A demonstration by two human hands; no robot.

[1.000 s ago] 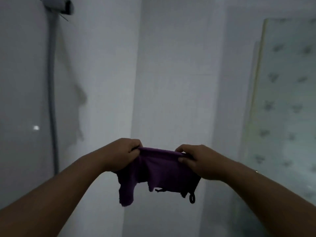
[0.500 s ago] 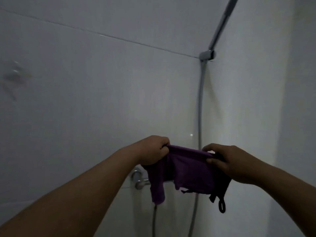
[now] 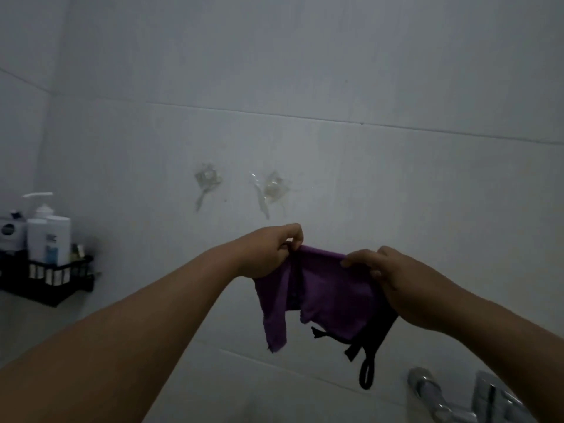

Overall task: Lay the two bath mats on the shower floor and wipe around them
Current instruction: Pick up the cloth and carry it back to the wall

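A purple cloth [image 3: 323, 297] with black trim and a black hanging loop [image 3: 366, 372] hangs in the air in front of the white tiled wall. My left hand [image 3: 270, 253] pinches its upper left edge. My right hand [image 3: 393, 277] grips its upper right edge. The cloth is stretched between both hands, with a strip dangling at the lower left. No bath mat and no shower floor are in view.
A black wire shelf [image 3: 53, 283] with several bottles [image 3: 47, 236] is fixed to the wall at the left. Two clear adhesive hooks [image 3: 271, 189] stick to the wall above my hands. A chrome tap fitting [image 3: 457, 398] shows at the bottom right.
My view has swung left along the shower walls: the glass screen and the shower hose have left the frame, the shelf and hooks have come in. Both hands still hold the cloth.
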